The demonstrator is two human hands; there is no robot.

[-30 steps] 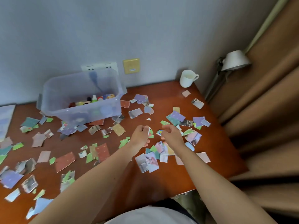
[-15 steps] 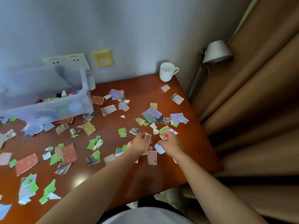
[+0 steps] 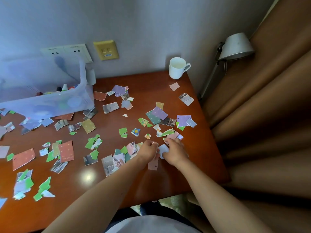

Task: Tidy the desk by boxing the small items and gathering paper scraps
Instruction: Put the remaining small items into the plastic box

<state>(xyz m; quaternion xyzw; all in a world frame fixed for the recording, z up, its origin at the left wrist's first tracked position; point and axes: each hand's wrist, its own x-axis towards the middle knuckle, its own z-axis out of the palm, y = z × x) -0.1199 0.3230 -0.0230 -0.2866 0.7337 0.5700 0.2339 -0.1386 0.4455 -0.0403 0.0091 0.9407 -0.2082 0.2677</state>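
Head view looks down on one reddish-brown bench (image 3: 151, 91) pushed into a wall corner, with my two hands meeting near its right front edge. My left hand (image 3: 148, 149) is curled into a loose fist, its fingers clamped on one pink scrap (image 3: 153, 164) that sticks out below the knuckles; whether more pieces are tucked inside the fist I cannot tell. My right hand (image 3: 175, 152) sits just beside it, fingers bent and pinching one pale scrap (image 3: 164, 149) that shows between the two hands.

Torn paper scraps (image 3: 159, 113) cover most of the bench — dozens, too many and too overlapped for a true count — in green, pink, lilac, tan and grey photo print. Two lie apart from the rest near the back right corner: one pink square (image 3: 174, 86) and one grey photo piece (image 3: 186, 99).

One clear plastic box (image 3: 50, 101) stands at the back left, against the wall. The small items (image 3: 64, 87) are inside it; I can make out at least three bottle caps — one white, one black, one red — and the rest blur behind the box wall.

One white mug (image 3: 176, 69) stands upright in the back right corner. One grey lamp (image 3: 237, 46) hangs beyond the bench edge. On the wall are two white sockets (image 3: 67, 51) and one yellow switch plate (image 3: 106, 49).
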